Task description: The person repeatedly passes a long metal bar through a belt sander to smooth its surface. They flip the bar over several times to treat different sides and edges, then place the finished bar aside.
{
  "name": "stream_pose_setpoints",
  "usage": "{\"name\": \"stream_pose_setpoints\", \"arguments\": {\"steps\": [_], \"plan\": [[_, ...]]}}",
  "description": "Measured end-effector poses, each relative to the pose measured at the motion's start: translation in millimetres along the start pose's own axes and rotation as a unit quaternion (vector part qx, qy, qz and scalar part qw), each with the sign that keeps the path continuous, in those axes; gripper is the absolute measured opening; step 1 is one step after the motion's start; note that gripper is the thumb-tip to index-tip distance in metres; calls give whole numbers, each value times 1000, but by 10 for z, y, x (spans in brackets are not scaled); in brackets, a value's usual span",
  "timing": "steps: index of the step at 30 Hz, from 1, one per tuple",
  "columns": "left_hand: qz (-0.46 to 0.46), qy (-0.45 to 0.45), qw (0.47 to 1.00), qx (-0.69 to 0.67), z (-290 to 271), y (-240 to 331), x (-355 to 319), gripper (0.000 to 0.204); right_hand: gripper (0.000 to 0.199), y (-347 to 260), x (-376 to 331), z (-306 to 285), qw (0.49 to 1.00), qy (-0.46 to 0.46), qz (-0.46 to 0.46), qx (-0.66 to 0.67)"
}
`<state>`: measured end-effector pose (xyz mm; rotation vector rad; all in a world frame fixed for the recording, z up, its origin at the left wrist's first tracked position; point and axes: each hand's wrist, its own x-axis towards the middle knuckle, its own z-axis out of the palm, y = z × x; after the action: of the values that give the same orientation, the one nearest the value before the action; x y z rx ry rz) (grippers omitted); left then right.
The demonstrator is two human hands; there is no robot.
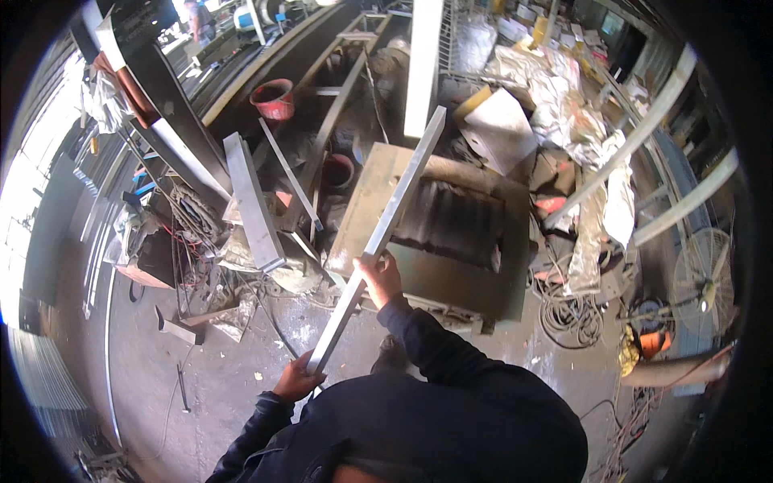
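Observation:
A long square metal tube (400, 193) slants away from me, its far end over a box-shaped metal machine (362, 189). My left hand (296, 380) is closed around the tube's near end. Further up, at the machine's front edge, my right hand (379, 278) grips the tube with the fingers wrapped round it. A dark, blurred surface (451, 221) shows inside the machine's frame, to the right of the tube. Whether the tube touches the machine, I cannot tell.
Left of the machine lie a wide metal beam (254, 205) and a thin bar (291, 177). Behind them stands a red bucket (272, 100). Coiled cables (572, 318) and a standing fan (708, 282) are on the right. An angled offcut (179, 328) lies on the floor.

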<state>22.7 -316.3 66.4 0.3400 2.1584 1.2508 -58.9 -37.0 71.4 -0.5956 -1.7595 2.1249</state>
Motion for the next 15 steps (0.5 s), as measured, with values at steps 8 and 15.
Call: {"name": "stream_pose_setpoints", "arguments": {"steps": [8, 15], "plan": [[19, 86, 989, 115, 497, -292, -616, 37, 86, 597, -631, -259, 981, 154, -65, -103], [24, -32, 996, -78, 701, -505, -997, 42, 91, 438, -1560, -546, 878, 162, -39, -449]]}}
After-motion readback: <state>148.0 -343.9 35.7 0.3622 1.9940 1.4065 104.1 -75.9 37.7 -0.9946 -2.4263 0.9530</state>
